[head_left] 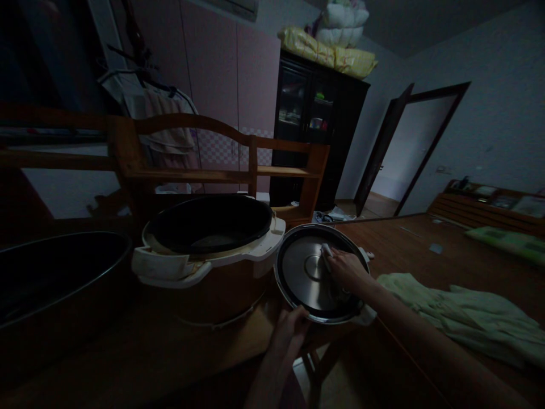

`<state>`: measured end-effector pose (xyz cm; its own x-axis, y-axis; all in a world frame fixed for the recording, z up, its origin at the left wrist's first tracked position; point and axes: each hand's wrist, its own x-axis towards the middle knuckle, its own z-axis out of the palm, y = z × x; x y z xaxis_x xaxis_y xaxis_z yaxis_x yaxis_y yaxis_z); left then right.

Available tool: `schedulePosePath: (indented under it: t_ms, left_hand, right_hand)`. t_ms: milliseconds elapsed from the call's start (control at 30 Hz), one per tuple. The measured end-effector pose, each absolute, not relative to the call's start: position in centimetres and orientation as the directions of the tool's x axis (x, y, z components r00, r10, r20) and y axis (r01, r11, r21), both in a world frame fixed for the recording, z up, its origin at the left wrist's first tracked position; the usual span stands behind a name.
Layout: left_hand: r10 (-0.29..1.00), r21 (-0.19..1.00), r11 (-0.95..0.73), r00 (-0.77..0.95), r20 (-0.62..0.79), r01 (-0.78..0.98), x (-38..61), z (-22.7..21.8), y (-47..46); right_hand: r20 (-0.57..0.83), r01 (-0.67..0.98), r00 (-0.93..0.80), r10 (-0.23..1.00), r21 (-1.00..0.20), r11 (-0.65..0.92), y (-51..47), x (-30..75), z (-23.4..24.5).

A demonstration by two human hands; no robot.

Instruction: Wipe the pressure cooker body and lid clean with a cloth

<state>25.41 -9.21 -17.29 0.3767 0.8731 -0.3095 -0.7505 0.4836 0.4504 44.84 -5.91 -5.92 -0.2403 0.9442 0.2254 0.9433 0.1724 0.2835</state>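
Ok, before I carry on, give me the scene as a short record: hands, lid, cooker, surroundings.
left hand: at the near rim of the lid
right hand: holds a white wad on the lid's steel face; cloth or paper, cannot tell
lid: steel face showing, right of the cooker
cooker: open, dark inside, on the table
far left: dark open pot
behind cooker: wooden shelf
right: crumpled green cloth
light: dim

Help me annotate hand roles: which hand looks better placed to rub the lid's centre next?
Probably the right hand: it holds a white cloth or tissue against the lid, near its middle, while the left hand is at the near rim.
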Motion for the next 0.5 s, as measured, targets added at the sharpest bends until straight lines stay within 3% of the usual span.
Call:
schedulePosePath:
  t_ms: [233,500]
  left_hand:
    - [0.877,0.448,0.477,0.375,-0.300,-0.756,25.4,-17.1,-9.3]
    - [0.888,0.446,0.457,0.370,-0.272,-0.770,25.4,-17.0,-9.2]
  right_hand:
    - [0.220,0.955,-0.252,0.942,0.214,0.206,-4.1,43.5,-6.1]
    - [0.154,0.858,-0.514,0.844,0.093,0.506,-4.7,39.0,-8.5]
